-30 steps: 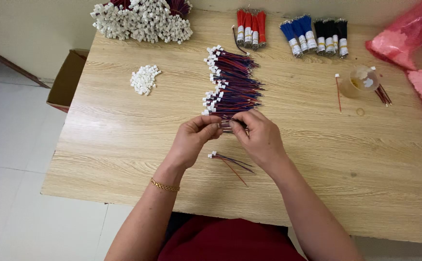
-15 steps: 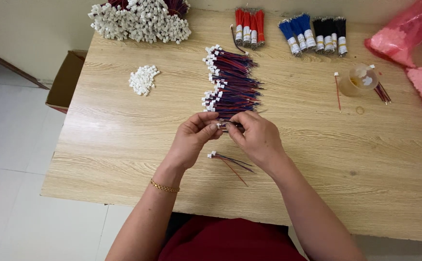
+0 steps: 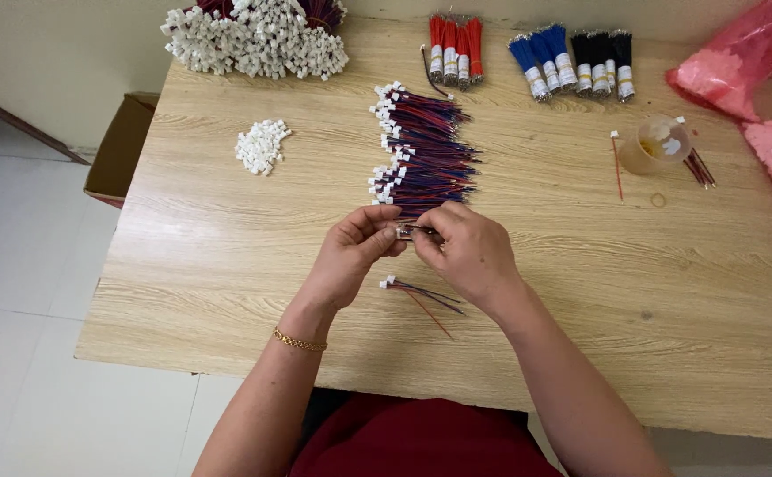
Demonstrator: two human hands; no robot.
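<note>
Wire lead with a small white connector [image 3: 406,232] sits pinched between both hands above the near middle of the wooden table [image 3: 227,256]; the left hand [image 3: 355,252] grips the connector end, the right hand [image 3: 465,252] pinches the thin wires at it. Held this finely, a wire could slip out or bend, and a sleeve or wrist could scatter the finished lead [image 3: 421,294] lying just beneath. Far from the hands lies a row of finished red-and-blue leads [image 3: 421,146]. Red [image 3: 455,49], blue [image 3: 543,57] and black wire bundles [image 3: 605,60] with pale bands line the far edge; pink plastic bags [image 3: 748,62] sit far right.
</note>
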